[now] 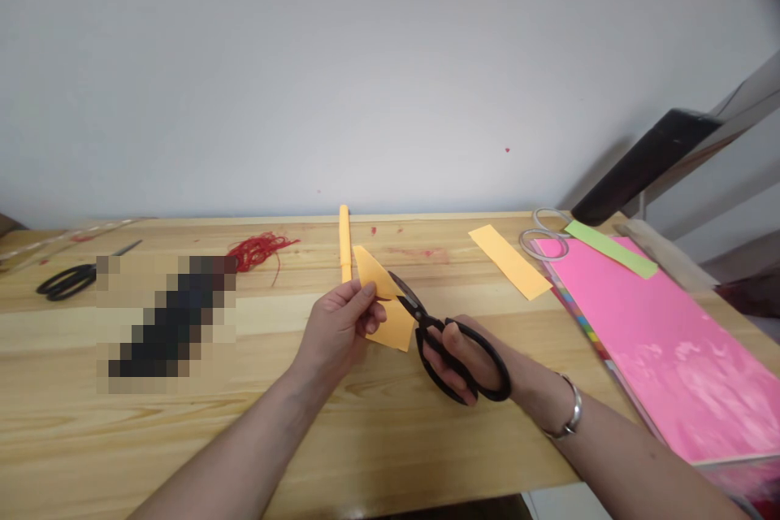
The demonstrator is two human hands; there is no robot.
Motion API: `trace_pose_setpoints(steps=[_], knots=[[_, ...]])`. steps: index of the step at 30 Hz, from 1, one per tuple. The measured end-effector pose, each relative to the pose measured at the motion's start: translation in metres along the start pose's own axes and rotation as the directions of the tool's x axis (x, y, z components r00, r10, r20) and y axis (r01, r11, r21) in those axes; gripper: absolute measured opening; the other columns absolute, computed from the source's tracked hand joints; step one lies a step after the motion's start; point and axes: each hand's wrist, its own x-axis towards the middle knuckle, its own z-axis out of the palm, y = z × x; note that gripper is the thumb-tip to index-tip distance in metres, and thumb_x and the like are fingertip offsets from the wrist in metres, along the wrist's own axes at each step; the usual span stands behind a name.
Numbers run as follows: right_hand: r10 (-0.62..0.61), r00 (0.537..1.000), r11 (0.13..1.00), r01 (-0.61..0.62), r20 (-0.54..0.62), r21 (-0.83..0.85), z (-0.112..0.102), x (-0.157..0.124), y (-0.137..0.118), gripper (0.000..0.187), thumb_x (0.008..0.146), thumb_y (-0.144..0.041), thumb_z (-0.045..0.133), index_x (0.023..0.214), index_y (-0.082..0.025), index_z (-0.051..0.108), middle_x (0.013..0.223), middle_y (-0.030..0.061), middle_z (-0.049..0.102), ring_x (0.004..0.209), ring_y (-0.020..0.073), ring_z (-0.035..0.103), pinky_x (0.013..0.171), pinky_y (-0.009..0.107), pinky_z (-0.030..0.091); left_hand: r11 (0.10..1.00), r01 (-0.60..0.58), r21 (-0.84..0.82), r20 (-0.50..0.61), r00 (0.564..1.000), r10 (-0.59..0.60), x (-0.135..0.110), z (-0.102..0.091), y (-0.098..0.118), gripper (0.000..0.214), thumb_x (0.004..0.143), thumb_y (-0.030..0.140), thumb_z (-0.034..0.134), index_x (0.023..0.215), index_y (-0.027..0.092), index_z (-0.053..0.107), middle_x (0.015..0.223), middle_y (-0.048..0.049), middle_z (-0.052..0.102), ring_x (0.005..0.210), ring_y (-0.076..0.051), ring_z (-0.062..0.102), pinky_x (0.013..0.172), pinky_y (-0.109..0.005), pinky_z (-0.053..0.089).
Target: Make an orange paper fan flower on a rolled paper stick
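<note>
My left hand pinches a piece of orange paper between thumb and fingers, above the middle of the table. Its upper part is a pointed flap, tilted up, with a slit below it. In my right hand are black-handled scissors, fingers and thumb through the loops. The blades lie at the paper's right edge, by the slit. Just behind my left hand, an orange marker lies on the table. How far the blades are apart is hard to see.
Right of my hands are an orange paper strip, grey-handled scissors, a green strip and a stack of pink paper. On the left lie black scissors, red thread and a blurred dark object. A wall stands behind.
</note>
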Motion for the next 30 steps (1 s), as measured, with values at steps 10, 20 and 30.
trace_pose_setpoints(steps=[10,20,30], knots=[[0.014,1.0,1.0,-0.015,-0.02,-0.026,0.0009,-0.0011,0.0007,0.06,0.085,-0.066,0.02,0.067,-0.015,0.046,0.042,-0.0057,0.039,0.033,0.0048,0.036,0.035,0.017,0.028,1.0,0.006,-0.002,0.002,1.0,-0.006,-0.0008,-0.0008,0.0007,0.015,0.071,0.024,0.067,0.064,0.013,0.061,0.048,0.0005,0.059,0.039,-0.004,0.043,0.041,-0.014,0.031],[0.011,1.0,0.999,-0.011,-0.025,-0.033,0.0019,-0.0021,-0.0022,0.061,0.083,-0.068,0.018,0.068,-0.015,0.045,0.042,-0.0065,0.037,0.033,0.0044,0.033,0.034,0.017,0.026,1.0,0.003,0.01,-0.007,1.0,-0.003,-0.0011,0.0018,0.0025,0.015,0.069,0.025,0.069,0.064,0.013,0.061,0.047,0.0008,0.058,0.039,-0.003,0.043,0.041,-0.014,0.03],[0.024,1.0,1.0,-0.024,0.009,-0.016,0.0003,-0.0051,-0.0043,0.063,0.086,-0.064,0.011,0.075,-0.014,0.047,0.049,-0.0053,0.038,0.037,0.0055,0.035,0.038,0.019,0.029,0.997,0.012,0.07,0.006,1.0,-0.012,-0.0012,0.001,-0.0022,0.017,0.07,0.026,0.067,0.061,0.014,0.059,0.047,0.0002,0.059,0.039,-0.004,0.042,0.041,-0.016,0.029]])
